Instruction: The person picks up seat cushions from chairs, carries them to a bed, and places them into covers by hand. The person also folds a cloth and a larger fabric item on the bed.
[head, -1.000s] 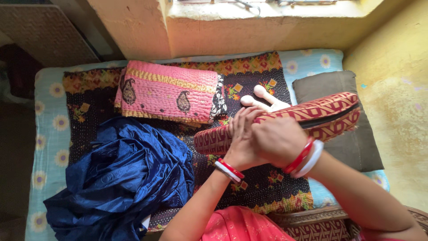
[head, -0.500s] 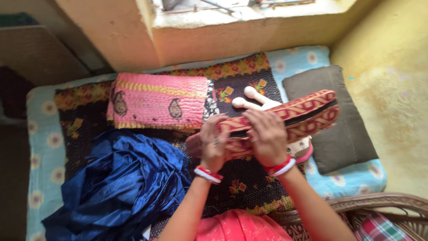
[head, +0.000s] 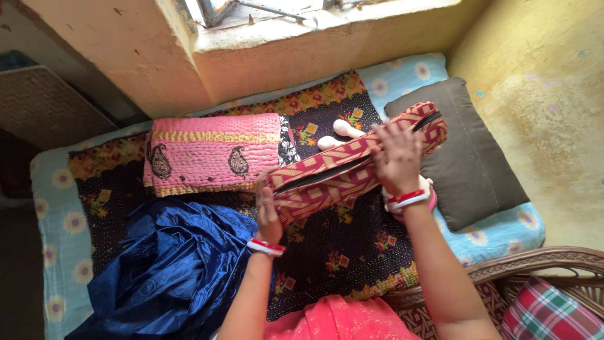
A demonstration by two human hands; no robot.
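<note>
I am looking down at one long, flat, maroon woven pouch with a cream geometric pattern and a dark zip opening [head: 352,167], lying slantwise across the centre of the frame, above the bed. My left hand [head: 267,211] is pressing flat against its lower-left end, fingers straight; my right hand [head: 397,157] is spreading over its upper-right part, fingers splayed. The two hands are sitting well apart, one at each end, and each wrist is wearing red and white bangles.

Behind the pouch, two rounded white plastic-looking knobs [head: 340,133] are showing (I cannot tell what they belong to). At upper left of centre, one folded pink quilted blanket with gold bands and paisley motifs [head: 214,154] is lying flat. At lower left, one heap of glossy, crumpled dark-blue cloth [head: 170,264] is bunching up. At right, one plain olive-grey pillow [head: 472,151] is resting.

All are sitting on a black stitched floral spread [head: 352,245] over a pale-blue flowered sheet [head: 53,214]. Rough yellowish plaster walls [head: 541,94] are closing in the top and right, and a wicker chair with a checked cushion [head: 553,302] is filling the lower right corner.
</note>
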